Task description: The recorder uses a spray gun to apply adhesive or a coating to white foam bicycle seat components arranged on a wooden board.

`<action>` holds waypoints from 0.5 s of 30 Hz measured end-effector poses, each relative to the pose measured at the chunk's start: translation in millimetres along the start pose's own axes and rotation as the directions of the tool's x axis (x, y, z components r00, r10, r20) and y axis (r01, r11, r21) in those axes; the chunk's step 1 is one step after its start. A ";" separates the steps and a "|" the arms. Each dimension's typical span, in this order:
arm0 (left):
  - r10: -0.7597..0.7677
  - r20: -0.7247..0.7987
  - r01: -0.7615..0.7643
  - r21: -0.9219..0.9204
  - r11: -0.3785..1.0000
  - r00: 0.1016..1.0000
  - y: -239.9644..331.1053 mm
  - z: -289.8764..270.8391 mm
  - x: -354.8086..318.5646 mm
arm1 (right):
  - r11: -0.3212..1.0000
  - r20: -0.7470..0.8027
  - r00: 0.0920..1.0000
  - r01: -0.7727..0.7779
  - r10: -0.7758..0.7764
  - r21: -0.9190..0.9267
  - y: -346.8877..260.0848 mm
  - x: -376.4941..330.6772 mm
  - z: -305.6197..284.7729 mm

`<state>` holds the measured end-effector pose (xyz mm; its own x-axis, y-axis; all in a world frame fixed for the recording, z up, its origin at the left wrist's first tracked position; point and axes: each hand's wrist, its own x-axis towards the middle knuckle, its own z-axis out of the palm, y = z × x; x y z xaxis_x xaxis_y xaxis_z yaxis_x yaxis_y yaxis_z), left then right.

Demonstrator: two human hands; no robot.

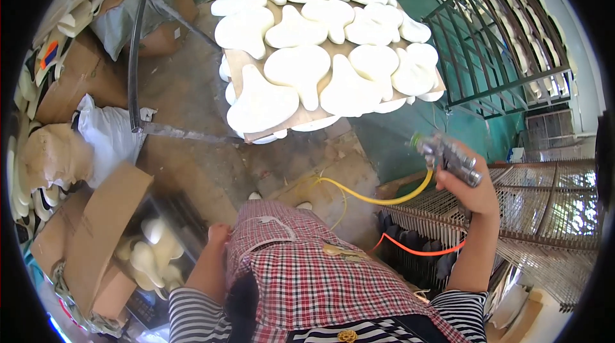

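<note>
Out to the right, my right hand (475, 188) is closed around a metal spray gun (453, 160). Its nozzle points left, toward the lower right of a board. A yellow hose (384, 201) hangs from the gun and loops down to the floor. On the raised board (314, 115) lie several white saddle-shaped foam pads (299, 69), packed side by side in rows. My left hand (220, 234) hangs low beside my checked apron (320, 272); its fingers are too hidden to read, and nothing shows in it.
A dark metal frame (135, 61) stands left of the board. At lower left, an open cardboard box (96, 234) sits near pale foam pieces (150, 256). To the right are a green rack (474, 80) and a wire rack (544, 199). An orange hose (423, 253) hangs beside my right arm.
</note>
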<state>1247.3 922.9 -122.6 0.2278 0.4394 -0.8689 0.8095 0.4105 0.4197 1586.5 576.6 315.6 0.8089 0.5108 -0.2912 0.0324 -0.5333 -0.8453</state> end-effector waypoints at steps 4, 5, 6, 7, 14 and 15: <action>-0.036 0.064 0.035 0.018 0.999 0.997 -14.5 -12.0 7.7 | 0.994 0.056 0.992 0.108 -0.109 0.014 -9.8 4.8 19.0; -0.041 0.063 0.040 0.016 0.999 0.997 -16.3 -12.4 9.4 | 0.992 0.026 0.993 0.110 -0.112 0.056 -13.4 8.3 25.7; -0.036 0.065 0.033 0.049 0.998 0.997 -16.4 -12.1 12.8 | 0.993 0.030 0.994 0.108 -0.110 0.055 -17.6 12.3 32.2; -0.032 0.067 0.027 0.080 0.996 0.997 -17.9 -13.2 14.5 | 0.990 0.067 0.989 0.130 -0.134 0.059 -21.9 17.9 39.6; -0.016 0.133 0.037 -0.159 0.987 0.991 -33.6 -32.6 43.7 | 0.983 0.197 0.970 0.161 -0.141 -0.087 -38.8 27.4 66.2; -0.027 0.144 0.052 -0.173 0.984 0.989 -33.7 -35.0 41.7 | 0.985 0.131 0.979 0.166 -0.159 -0.043 -45.0 31.6 68.5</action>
<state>1210.6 955.4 -163.8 0.2811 0.3083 -0.9088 0.7147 0.5648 0.4126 1570.4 662.9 313.8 0.7096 0.6729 -0.2091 0.1913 -0.4695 -0.8620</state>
